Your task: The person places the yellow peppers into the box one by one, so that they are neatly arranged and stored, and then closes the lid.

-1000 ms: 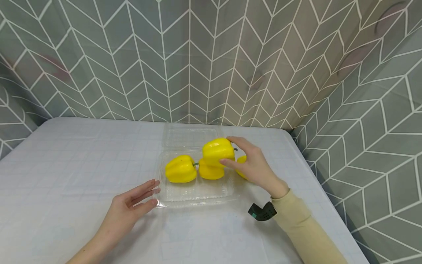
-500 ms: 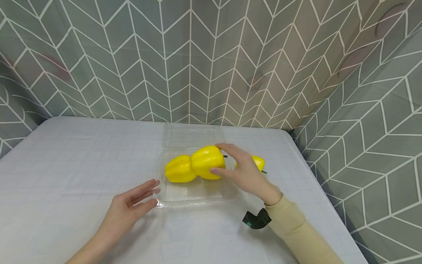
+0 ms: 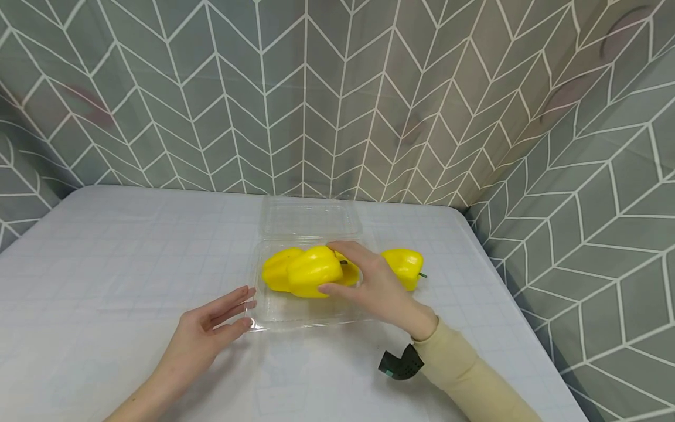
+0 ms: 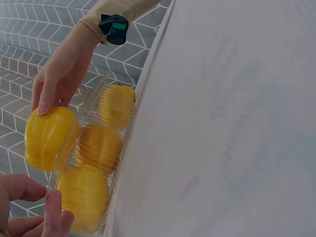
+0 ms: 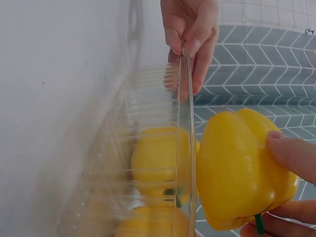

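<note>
A yellow bell pepper, stem toward the palm, is held by my right hand over the clear plastic container. In the right wrist view this pepper hangs just outside the rim level, thumb on one side and fingers on the other. Below it, inside the container, lie a left pepper and a second pepper, partly covered by the right hand. My left hand pinches the container's front left corner; the right wrist view shows thumb and finger on the rim.
Another yellow pepper lies right of the container, its stem pointing right. The hinged clear lid lies folded back toward the far table edge. A white cloth covers the table. Patterned grey curtains stand behind and at the right.
My right hand has carried its pepper left and down, from above the right pepper to between the two in the container. The pepper outside has come into fuller view. The left hand stays put.
</note>
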### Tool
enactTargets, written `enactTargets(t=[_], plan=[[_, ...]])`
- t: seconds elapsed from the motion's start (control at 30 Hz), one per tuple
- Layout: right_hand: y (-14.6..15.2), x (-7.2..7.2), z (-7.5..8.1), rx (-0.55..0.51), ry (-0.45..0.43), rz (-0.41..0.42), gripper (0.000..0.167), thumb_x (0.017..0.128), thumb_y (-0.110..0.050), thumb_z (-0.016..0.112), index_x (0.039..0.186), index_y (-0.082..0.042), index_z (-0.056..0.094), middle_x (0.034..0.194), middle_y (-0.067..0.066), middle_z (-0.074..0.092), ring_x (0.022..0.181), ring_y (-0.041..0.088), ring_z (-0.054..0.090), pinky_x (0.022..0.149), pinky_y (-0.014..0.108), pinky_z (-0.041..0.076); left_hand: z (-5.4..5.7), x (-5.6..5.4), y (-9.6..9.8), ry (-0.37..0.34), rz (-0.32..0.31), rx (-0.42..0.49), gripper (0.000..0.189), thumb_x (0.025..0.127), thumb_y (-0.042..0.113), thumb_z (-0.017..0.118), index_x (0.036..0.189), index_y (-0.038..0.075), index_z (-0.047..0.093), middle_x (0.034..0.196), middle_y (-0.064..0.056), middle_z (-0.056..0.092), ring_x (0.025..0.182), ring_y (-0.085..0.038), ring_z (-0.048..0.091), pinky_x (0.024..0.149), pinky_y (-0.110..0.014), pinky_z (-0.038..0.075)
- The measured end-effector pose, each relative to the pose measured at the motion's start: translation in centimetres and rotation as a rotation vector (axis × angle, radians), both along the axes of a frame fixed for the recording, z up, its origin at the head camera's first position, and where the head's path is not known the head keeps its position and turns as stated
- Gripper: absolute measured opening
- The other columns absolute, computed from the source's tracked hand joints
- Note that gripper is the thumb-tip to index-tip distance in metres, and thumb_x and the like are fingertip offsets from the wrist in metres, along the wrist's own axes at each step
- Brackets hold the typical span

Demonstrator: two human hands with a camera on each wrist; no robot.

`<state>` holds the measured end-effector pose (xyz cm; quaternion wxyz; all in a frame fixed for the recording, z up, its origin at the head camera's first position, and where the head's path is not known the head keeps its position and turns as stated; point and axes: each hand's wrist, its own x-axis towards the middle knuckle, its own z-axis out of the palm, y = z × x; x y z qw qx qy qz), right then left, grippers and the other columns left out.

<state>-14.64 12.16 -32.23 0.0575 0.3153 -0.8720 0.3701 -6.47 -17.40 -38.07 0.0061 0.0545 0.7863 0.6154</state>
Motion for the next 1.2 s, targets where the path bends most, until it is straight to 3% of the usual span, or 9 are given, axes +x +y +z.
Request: enactTargets(t=[0.3,0.6,0.87,1.2], plan=[[-1.0,0.8,-0.2,-0.027,-0.016,0.028,0.066,0.08,-0.031,0.085,0.138,-0.015,0.058,0.139,-0.003,0.06,0.13,0.014,0.055,0.113,0.037,0.043,0.0,0.0,0.0,-0.028,0.008,-0.001,0.056,0.093,0.023,0.073,0.144,0.014,0.054,0.138,0.003,0.063,0.116,0.002,0.062,0.087,-0.018,0.056],[-2.1,1.5,-1.1,-0.038,-0.035,0.075,0.069,0.081,-0.029,0.085,0.139,-0.007,0.057,0.137,0.001,0.061,0.126,0.015,0.056,0.109,0.035,0.046,0.1,-0.1,0.0,-0.042,0.015,-0.025,0.056,0.093,0.026,0.074,0.145,0.016,0.054,0.14,0.002,0.062,0.116,0.003,0.062,0.087,-0.018,0.056],[-2.9,1.8,-2.1,-0.03,-0.054,0.046,0.069,0.081,-0.029,0.085,0.14,-0.007,0.056,0.141,0.002,0.059,0.131,0.016,0.054,0.112,0.035,0.044,0.1,-0.2,0.0,-0.035,0.001,-0.021,0.056,0.093,0.025,0.073,0.145,0.016,0.054,0.141,0.001,0.061,0.116,0.003,0.062,0.087,-0.019,0.057],[-3.7,2.1,-3.2,-0.011,0.035,0.022,0.066,0.08,-0.031,0.085,0.136,-0.007,0.057,0.136,0.004,0.062,0.127,0.019,0.057,0.109,0.036,0.047,0.2,-0.2,0.0,-0.033,-0.002,-0.02,0.055,0.094,0.025,0.072,0.145,0.017,0.054,0.141,0.001,0.061,0.117,0.002,0.062,0.087,-0.019,0.057]])
